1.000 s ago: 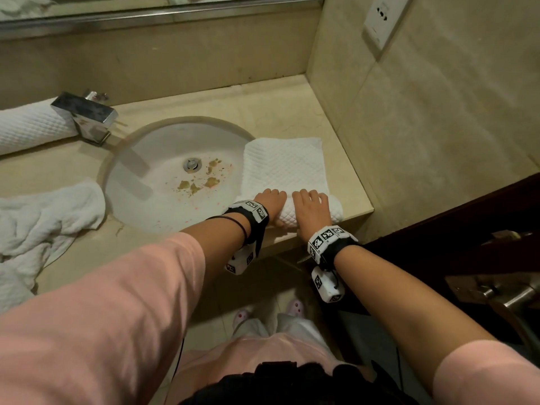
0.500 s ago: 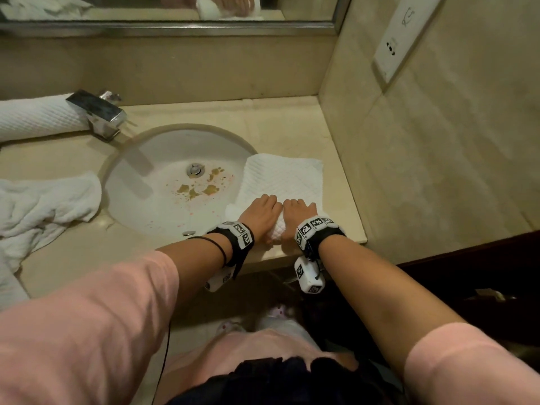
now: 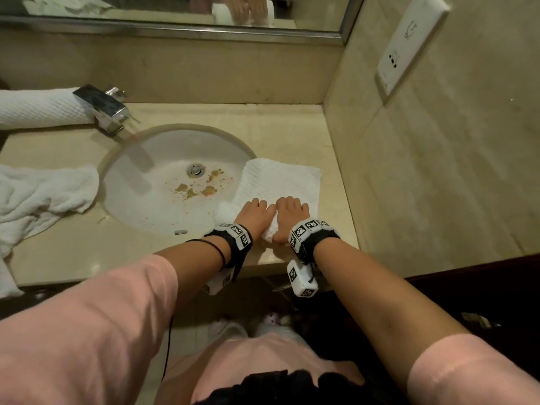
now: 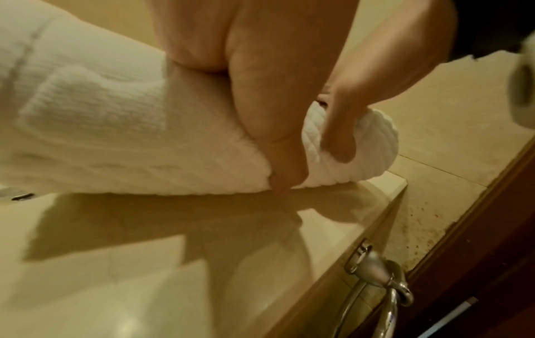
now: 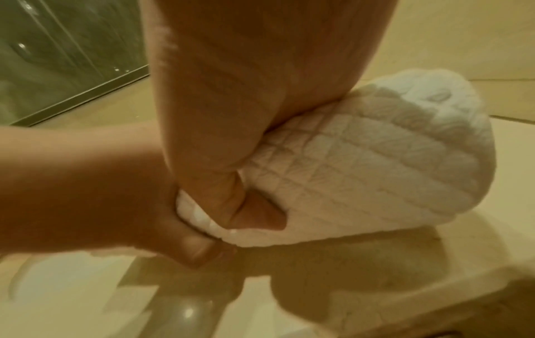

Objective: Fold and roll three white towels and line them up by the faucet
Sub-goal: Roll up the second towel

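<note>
A folded white towel (image 3: 280, 182) lies on the counter right of the sink, its near end wound into a thick roll (image 5: 376, 164). My left hand (image 3: 254, 213) and right hand (image 3: 292, 211) sit side by side on that roll, fingers over its top and thumbs tucked under its near side. The left wrist view shows the roll (image 4: 144, 141) with both thumbs pressed into it. One finished rolled towel (image 3: 41, 108) lies left of the chrome faucet (image 3: 102, 108). A third white towel (image 3: 38, 197) lies crumpled at the counter's left.
The round sink (image 3: 163, 182) with brown stains near its drain sits mid-counter. A tiled wall with a socket plate (image 3: 409, 42) bounds the right side. A mirror (image 3: 175, 10) runs along the back. A metal ring handle (image 4: 376, 274) hangs below the counter's front edge.
Both hands have rolled the towel away from the front edge; the roll is thicker and the flat part ahead of it shorter. The head view has tilted up.
</note>
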`<move>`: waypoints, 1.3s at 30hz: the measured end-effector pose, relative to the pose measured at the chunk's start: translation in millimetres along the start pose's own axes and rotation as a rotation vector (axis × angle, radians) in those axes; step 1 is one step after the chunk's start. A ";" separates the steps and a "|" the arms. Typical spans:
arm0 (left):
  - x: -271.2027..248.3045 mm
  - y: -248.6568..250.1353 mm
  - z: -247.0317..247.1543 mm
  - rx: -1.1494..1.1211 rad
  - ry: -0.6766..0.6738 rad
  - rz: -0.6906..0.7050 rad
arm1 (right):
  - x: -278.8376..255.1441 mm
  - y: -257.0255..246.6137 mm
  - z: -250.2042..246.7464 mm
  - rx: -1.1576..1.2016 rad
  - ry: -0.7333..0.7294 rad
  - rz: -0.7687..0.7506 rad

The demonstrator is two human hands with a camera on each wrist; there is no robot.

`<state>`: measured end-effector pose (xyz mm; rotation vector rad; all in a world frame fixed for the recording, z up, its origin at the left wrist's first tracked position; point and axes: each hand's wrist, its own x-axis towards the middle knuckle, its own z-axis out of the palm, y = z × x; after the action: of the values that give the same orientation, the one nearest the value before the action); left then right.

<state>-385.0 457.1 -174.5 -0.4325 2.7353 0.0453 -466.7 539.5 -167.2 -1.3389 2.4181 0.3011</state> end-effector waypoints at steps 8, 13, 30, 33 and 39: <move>-0.4 -3.6 -3.7 -0.032 -0.057 0.078 | -20.8 -0.4 4.5 -0.224 0.063 -0.057; -4.1 3.3 -2.0 -0.091 -0.055 0.126 | -28.8 -3.5 -5.0 -0.126 0.029 0.000; -8.0 6.0 -0.8 -0.178 -0.145 0.229 | -39.8 -7.6 -24.1 -0.034 -0.261 0.113; -3.6 4.7 -3.9 -0.178 -0.171 0.236 | -35.6 -3.0 -21.1 0.037 -0.262 0.130; 2.9 6.3 -1.2 -0.148 -0.185 0.237 | -45.6 -10.5 7.6 -0.108 -0.113 0.117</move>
<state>-389.9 462.2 -174.6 -0.1329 2.5939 0.3339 -434.0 571.8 -155.6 -1.1915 2.4191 0.5314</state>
